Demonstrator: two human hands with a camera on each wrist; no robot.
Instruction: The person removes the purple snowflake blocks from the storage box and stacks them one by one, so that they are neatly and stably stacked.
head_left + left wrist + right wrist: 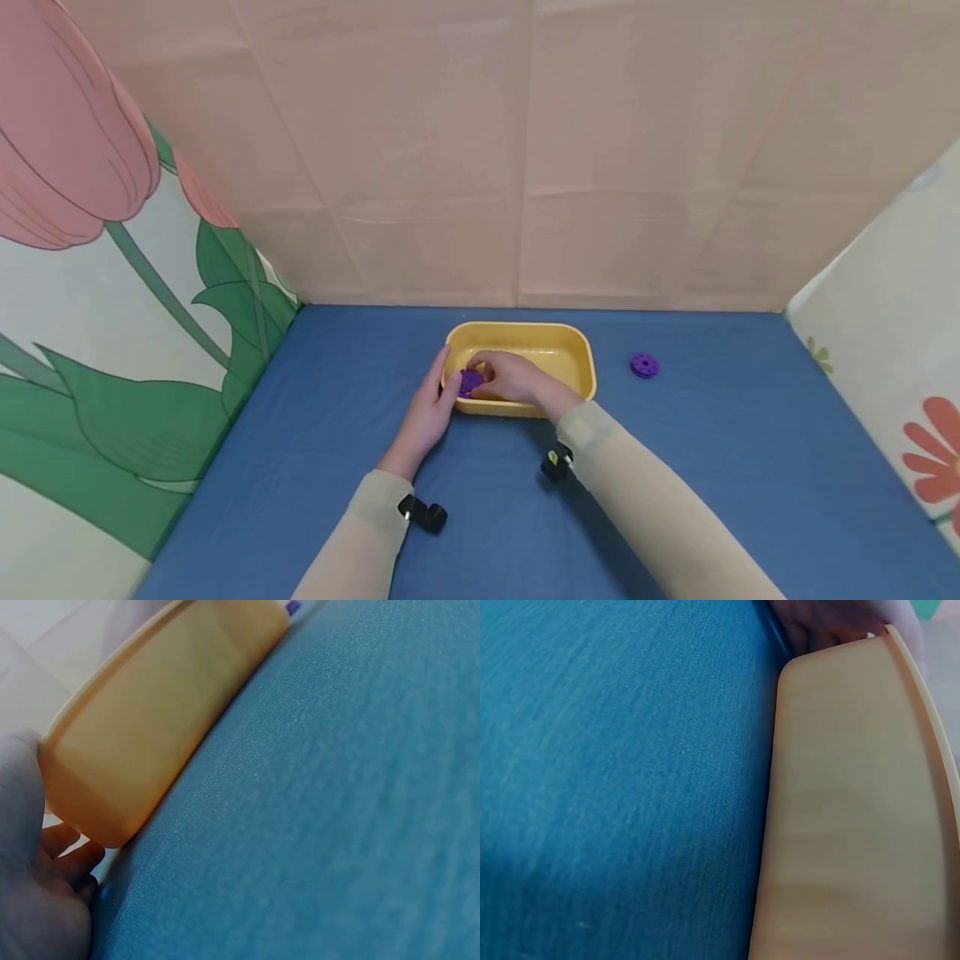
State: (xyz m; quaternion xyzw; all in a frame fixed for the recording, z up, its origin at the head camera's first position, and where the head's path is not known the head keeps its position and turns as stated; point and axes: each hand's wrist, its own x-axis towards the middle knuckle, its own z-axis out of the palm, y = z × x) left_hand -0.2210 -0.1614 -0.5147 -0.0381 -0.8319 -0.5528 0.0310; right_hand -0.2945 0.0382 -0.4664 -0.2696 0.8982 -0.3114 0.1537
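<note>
A yellow plastic tray (pixel 555 335) with rounded corners stands on the blue surface. My left hand (pixel 427 412) holds its left end, with the thumb by the near corner and the fingers outside the wall. In the left wrist view those fingers (pixel 75 862) curl round the tray's end (pixel 127 750). Reaching inside the tray, my right hand (pixel 512 377) pinches a purple disc (pixel 470 381) at the left end. The disc's right part is hidden by the fingers, and whether more pieces lie under it I cannot tell.
To the right of the tray lies a purple round piece with holes (pixel 644 365). A beige cloth wall (pixel 517 167) rises behind the blue tabletop (pixel 712 433). Flower-printed panels (pixel 135 400) flank both sides.
</note>
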